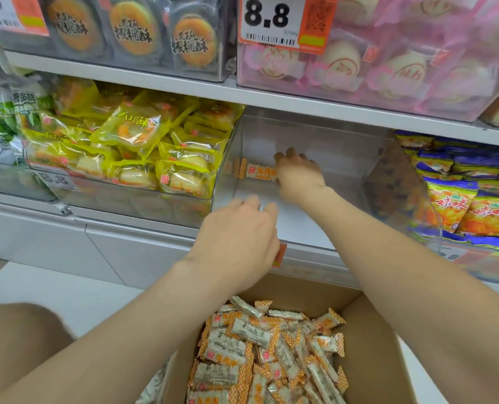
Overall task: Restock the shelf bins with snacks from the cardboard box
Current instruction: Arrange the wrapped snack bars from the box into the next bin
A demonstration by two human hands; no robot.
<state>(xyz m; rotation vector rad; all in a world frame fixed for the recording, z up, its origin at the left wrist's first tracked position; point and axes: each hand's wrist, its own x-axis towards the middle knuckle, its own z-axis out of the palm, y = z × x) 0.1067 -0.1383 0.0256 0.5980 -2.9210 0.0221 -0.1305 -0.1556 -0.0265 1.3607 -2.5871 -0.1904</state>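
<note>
Right-hand fingers point(281, 156): curled down over one end of an orange-and-white snack packet point(257, 172), grasping it; the packet sticks out leftward from the right hand point(297, 176), deep inside the clear bin point(385, 176) near its back wall; judged a placing move, the back filled first so later packets can stack forward.

Left-hand fingers point(254, 201): pointing into the bin mouth, blurred, back of the left hand point(239, 228) toward the camera; cannot tell whether they hold a packet or are released; the hand sits at the bin's front lip, likely next in line to drop or steadying the edge.

Bin: otherwise bare apart from that packet, so restocking is judged barely started.

Cardboard box point(379, 345): open, directly below both forearms, piled with loose snacks point(271, 345) of the same wrapper; kept close under the bin to shorten each reach.

Neighbours: bin of yellow packs point(143, 147) to the left; orange-and-blue bags point(461, 199) to the right; both full; white shelf point(271, 97) above.
</note>
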